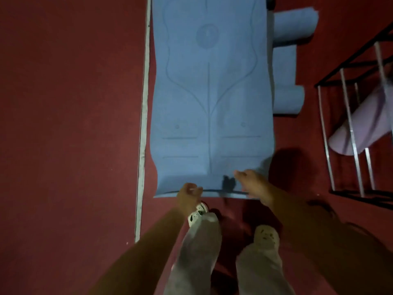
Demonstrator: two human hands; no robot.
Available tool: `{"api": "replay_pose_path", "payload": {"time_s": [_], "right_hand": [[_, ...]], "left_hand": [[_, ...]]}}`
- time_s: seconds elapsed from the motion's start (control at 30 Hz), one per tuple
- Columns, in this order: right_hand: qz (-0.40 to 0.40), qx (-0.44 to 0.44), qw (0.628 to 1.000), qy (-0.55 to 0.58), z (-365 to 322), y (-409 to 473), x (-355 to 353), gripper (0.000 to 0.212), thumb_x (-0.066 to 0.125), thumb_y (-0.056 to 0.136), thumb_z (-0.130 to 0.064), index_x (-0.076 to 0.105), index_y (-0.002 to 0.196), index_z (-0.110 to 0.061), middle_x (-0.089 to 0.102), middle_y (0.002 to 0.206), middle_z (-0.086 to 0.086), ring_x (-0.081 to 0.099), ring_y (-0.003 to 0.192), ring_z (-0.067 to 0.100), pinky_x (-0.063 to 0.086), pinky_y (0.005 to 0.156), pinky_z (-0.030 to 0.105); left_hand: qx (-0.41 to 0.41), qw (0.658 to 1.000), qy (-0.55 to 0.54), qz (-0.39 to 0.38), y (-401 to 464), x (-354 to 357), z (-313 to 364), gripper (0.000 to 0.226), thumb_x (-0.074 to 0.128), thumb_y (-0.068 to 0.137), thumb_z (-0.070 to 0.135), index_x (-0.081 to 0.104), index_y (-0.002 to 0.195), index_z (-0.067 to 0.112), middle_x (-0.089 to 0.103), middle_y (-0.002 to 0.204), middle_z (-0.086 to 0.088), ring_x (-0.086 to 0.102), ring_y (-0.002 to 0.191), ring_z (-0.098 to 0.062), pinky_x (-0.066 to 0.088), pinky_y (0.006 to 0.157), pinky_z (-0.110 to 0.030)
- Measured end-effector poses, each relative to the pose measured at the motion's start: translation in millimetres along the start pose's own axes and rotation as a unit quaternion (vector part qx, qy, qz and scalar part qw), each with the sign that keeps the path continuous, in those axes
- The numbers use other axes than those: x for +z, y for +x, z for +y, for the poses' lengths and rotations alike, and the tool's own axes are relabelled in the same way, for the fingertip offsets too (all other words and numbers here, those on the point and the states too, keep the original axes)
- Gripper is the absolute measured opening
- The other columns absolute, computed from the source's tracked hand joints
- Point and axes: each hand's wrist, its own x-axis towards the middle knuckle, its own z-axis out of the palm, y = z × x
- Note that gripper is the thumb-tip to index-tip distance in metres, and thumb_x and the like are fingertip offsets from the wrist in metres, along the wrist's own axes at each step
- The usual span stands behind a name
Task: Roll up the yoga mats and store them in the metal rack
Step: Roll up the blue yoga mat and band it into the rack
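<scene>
The blue mat [210, 99] lies flat on the red carpet [70, 124], running away from the person, its near edge just ahead of their shoes. Both hands are down at that edge: the left hand [188, 193] looks curled over the lip, seemingly pinching it, while the right hand [252, 184] rests on the mat's corner, though blur keeps me from telling whether its fingers are flat or gripping. I'd say the roll is only starting; no turn has formed yet. Next, both hands need to fold the lip over tightly and evenly, then push forward, keeping the sides square. Beside the mat, to the right, lie rolled blue mats [293, 24]. The rack [348, 116] stands farther right, with a lilac mat [365, 122] inside.
</scene>
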Motion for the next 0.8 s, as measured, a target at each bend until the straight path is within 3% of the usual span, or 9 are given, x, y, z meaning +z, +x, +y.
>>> {"api": "replay_pose_path", "payload": {"time_s": [0.13, 0.23, 0.37, 0.43, 0.5, 0.57, 0.63, 0.7, 0.8], "right_hand": [[0.053, -0.051, 0.99, -0.12, 82.6, 76.3, 41.8, 0.04, 0.059, 0.092, -0.034, 0.056, 0.12, -0.006, 0.058, 0.122, 0.016, 0.055, 0.114, 0.031, 0.04, 0.096, 0.032], [0.084, -0.15, 0.956, -0.238, 148.4, 144.1, 78.0, 0.044, 0.068, 0.085, -0.028, 0.058, 0.122, -0.007, 0.057, 0.121, 0.017, 0.052, 0.116, 0.034, 0.039, 0.099, 0.035], [0.124, -0.25, 0.898, -0.34, 194.5, 234.9, 121.7, 0.049, 0.07, 0.081, -0.029, 0.058, 0.127, -0.017, 0.059, 0.121, 0.007, 0.053, 0.117, 0.03, 0.04, 0.1, 0.041], [0.125, -0.235, 0.881, -0.392, 208.9, 265.9, 137.7, 0.048, 0.065, 0.085, -0.032, 0.054, 0.13, -0.022, 0.058, 0.124, 0.005, 0.052, 0.118, 0.028, 0.04, 0.1, 0.041], [0.105, -0.214, 0.88, -0.411, 222.7, 282.2, 145.2, 0.031, 0.059, 0.089, -0.032, 0.057, 0.119, -0.022, 0.059, 0.117, 0.005, 0.055, 0.113, 0.028, 0.043, 0.095, 0.038], [0.07, -0.203, 0.893, -0.396, 229.3, 283.0, 141.8, 0.014, 0.055, 0.092, -0.028, 0.058, 0.103, -0.02, 0.056, 0.107, 0.005, 0.056, 0.11, 0.028, 0.044, 0.089, 0.033], [0.069, -0.205, 0.894, -0.391, 220.0, 270.1, 128.9, 0.017, 0.053, 0.093, -0.028, 0.059, 0.106, -0.017, 0.053, 0.11, 0.007, 0.054, 0.111, 0.027, 0.041, 0.088, 0.031], [0.124, -0.235, 0.886, -0.38, 200.5, 243.1, 113.0, 0.014, 0.054, 0.093, -0.027, 0.059, 0.098, -0.014, 0.055, 0.111, 0.009, 0.054, 0.107, 0.026, 0.039, 0.082, 0.031], [0.226, -0.306, 0.854, -0.354, 181.3, 179.1, 103.7, 0.022, 0.059, 0.089, -0.027, 0.048, 0.074, -0.018, 0.06, 0.106, 0.011, 0.055, 0.101, 0.028, 0.039, 0.076, 0.032]], "left_hand": [[0.124, 0.969, 0.202, 0.068, 85.5, 17.4, -81.3, 0.035, 0.053, 0.094, 0.011, 0.051, 0.129, 0.011, 0.06, 0.101, -0.008, 0.061, 0.098, -0.024, 0.038, 0.076, -0.018], [0.179, 0.91, 0.369, 0.058, 166.9, 26.7, -140.8, 0.049, 0.053, 0.093, 0.014, 0.042, 0.141, 0.016, 0.045, 0.143, -0.008, 0.044, 0.13, -0.024, 0.03, 0.103, -0.025], [0.226, 0.81, 0.538, 0.053, 268.0, 35.4, -188.9, 0.062, 0.048, 0.096, 0.027, 0.019, 0.151, 0.024, 0.017, 0.158, 0.002, 0.012, 0.146, -0.019, 0.012, 0.116, -0.047], [0.238, 0.789, 0.562, 0.072, 302.5, 36.9, -207.0, 0.056, 0.046, 0.098, 0.03, 0.024, 0.149, 0.024, 0.029, 0.154, 0.001, 0.019, 0.144, -0.019, 0.008, 0.115, -0.049], [0.243, 0.771, 0.583, 0.084, 322.2, 33.6, -224.4, 0.044, 0.045, 0.098, 0.031, 0.039, 0.141, 0.025, 0.049, 0.138, -0.004, 0.039, 0.133, -0.023, 0.01, 0.114, -0.048], [0.265, 0.762, 0.585, 0.085, 324.7, 28.6, -232.7, 0.032, 0.046, 0.097, 0.033, 0.053, 0.126, 0.022, 0.06, 0.121, -0.005, 0.053, 0.117, -0.024, 0.023, 0.109, -0.042], [0.309, 0.783, 0.532, 0.093, 310.1, 22.8, -226.4, 0.023, 0.053, 0.094, 0.036, 0.061, 0.105, 0.017, 0.064, 0.105, -0.006, 0.06, 0.102, -0.027, 0.037, 0.088, -0.033], [0.361, 0.793, 0.477, 0.116, 281.5, 14.1, -203.7, 0.03, 0.061, 0.086, 0.045, 0.06, 0.088, 0.015, 0.067, 0.094, -0.007, 0.064, 0.09, -0.026, 0.04, 0.072, -0.032], [0.474, 0.755, 0.425, 0.155, 221.8, -6.2, -174.7, 0.035, 0.05, 0.075, 0.048, 0.063, 0.083, 0.016, 0.07, 0.089, -0.009, 0.065, 0.086, -0.029, 0.049, 0.075, -0.037]]}}
